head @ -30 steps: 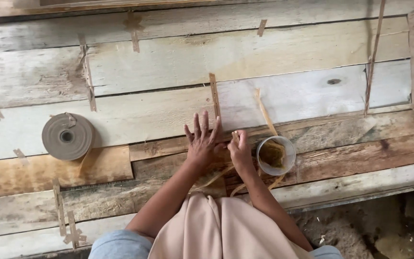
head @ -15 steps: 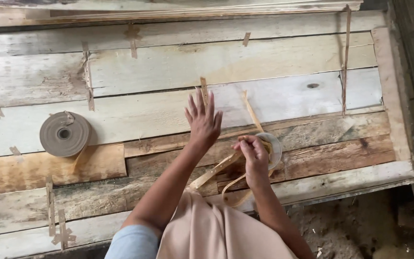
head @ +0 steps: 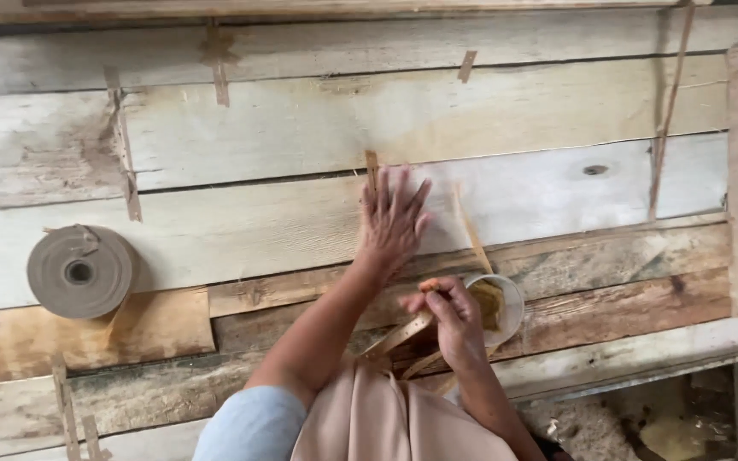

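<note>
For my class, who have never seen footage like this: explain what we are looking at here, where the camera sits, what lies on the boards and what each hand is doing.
The camera is worn on a person's head and looks down at their own two bare hands; no machine is involved. Below lies a surface of rough wooden boards with short strips of brown tape stuck along the seams. The left hand lies flat, fingers spread, pressing on a tape strip. The right hand pinches a small tool, probably a brush, at a white cup of brownish stuff, perhaps glue. Loose brown strips run under that hand. Far to the left a roll of brown tape lies on the boards.
</note>
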